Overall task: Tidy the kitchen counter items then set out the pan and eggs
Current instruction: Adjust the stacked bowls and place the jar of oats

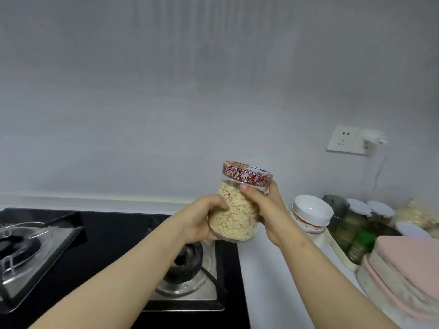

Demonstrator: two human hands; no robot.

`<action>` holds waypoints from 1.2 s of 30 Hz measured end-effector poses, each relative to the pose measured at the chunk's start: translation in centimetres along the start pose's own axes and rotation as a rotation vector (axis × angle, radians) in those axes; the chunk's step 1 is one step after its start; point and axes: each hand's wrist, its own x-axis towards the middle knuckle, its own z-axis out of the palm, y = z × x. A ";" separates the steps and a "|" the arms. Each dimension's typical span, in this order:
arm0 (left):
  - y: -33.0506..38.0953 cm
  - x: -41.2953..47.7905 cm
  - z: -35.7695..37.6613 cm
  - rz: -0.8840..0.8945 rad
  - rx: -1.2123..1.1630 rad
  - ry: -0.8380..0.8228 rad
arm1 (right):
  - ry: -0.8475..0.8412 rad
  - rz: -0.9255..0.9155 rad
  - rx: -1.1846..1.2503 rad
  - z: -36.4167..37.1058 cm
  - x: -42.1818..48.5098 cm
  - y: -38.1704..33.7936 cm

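Your left hand (202,218) cups the oat jar (240,205) from below while your right hand (263,210) grips its side, tilted above the stove burner (187,260). Glass is slick; loosen either grip and it probably drops onto the grate.

Both forearms extended forward, left hand (202,218) cupping the jar (236,216) from below, right hand (266,210) gripping its side

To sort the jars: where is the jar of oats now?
Centre of the head view: the left hand and right hand hold the jar above the stove's right burner, left of the bowls.
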 end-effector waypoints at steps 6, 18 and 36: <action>-2.6 2.9 6.0 0.251 0.373 0.143 | 0.093 -0.002 0.025 -5.7 -0.8 -0.5; -7.8 9.4 13.4 0.128 0.456 0.065 | 0.184 0.095 0.016 -16.2 -3.1 1.5; -15.1 15.8 18.3 0.032 0.514 0.044 | 0.210 0.228 -0.032 -25.7 -2.0 7.2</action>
